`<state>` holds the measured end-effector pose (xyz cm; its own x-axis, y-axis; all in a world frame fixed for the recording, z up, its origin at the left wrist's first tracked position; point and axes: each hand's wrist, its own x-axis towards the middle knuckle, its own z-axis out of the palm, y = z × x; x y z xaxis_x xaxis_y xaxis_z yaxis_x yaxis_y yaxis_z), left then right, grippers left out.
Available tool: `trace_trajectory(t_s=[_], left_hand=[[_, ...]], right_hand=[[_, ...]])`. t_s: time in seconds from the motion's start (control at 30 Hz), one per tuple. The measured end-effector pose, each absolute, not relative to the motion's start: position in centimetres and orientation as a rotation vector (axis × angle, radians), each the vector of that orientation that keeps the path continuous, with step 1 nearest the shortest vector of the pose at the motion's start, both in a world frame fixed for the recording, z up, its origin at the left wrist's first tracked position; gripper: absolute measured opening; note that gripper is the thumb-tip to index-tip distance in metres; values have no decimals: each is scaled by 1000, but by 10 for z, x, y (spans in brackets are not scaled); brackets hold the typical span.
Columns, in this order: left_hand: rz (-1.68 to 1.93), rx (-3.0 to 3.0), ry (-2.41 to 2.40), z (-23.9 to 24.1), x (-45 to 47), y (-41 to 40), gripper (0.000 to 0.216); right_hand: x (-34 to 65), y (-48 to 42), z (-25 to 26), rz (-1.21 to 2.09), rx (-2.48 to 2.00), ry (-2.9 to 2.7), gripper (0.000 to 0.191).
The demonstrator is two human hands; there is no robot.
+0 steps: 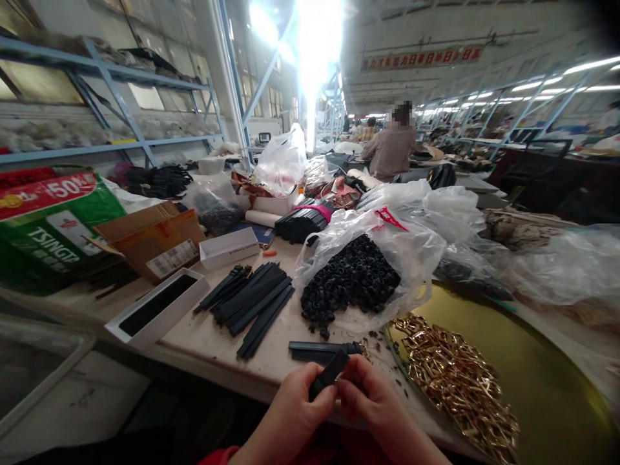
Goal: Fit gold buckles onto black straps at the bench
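The bench (194,339) spans the frame from lower left to right. A blue shelf (62,153) fills the upper left. A golden tray (542,381) covers the lower right. Right of centre lies an open, clear plastic bag (419,252). A green carton (29,239) sits at the left edge, with a brown cardboard box (150,239) just beside it.

At lower centre, the left grip (295,403) is closed on a black strap, thumb and fingers around it. The right grip (375,394) is narrow, fingertips at the strap's right side; exactly what they pinch cannot be told.

Left of centre, an open white box (169,320) rests near a fanned pile of black straps (256,290). The held black strap (330,374) tilts up to the right at lower centre, near more straps (314,349) lying flat. Smallest are the black loops (356,278) heaped in the bag and the gold buckles (455,374) piled on the tray's left part.
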<state>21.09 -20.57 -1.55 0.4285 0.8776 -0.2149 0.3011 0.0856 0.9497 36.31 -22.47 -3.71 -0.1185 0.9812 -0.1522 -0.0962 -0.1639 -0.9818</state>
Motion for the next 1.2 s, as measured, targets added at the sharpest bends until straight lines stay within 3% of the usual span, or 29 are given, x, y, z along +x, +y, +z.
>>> trace_trajectory(t_s=[0.17, 0.27, 0.43, 0.53, 0.67, 1.03, 1.2], left_hand=[[584, 1501, 1244, -23, 213, -198, 18], [558, 1540, 1272, -24, 215, -194, 15], [517, 1500, 1110, -28, 209, -195, 23], [461, 1568, 1160, -31, 201, -200, 32], [345, 1729, 1120, -28, 201, -208, 28], [401, 1517, 1090, -15, 207, -221, 20], [524, 1218, 982, -33, 206, -226, 31]], right_hand=[[359, -230, -47, 1855, -973, -731, 36], [358, -231, -57, 1747, -1006, -709, 42], [366, -223, -63, 1419, -1252, -851, 23], [366, -222, -60, 1521, -1181, -422, 33], [351, -232, -63, 1720, -959, -24, 40], [339, -253, -74, 1520, -1000, -302, 34], [333, -260, -82, 1538, -1001, -438, 30]])
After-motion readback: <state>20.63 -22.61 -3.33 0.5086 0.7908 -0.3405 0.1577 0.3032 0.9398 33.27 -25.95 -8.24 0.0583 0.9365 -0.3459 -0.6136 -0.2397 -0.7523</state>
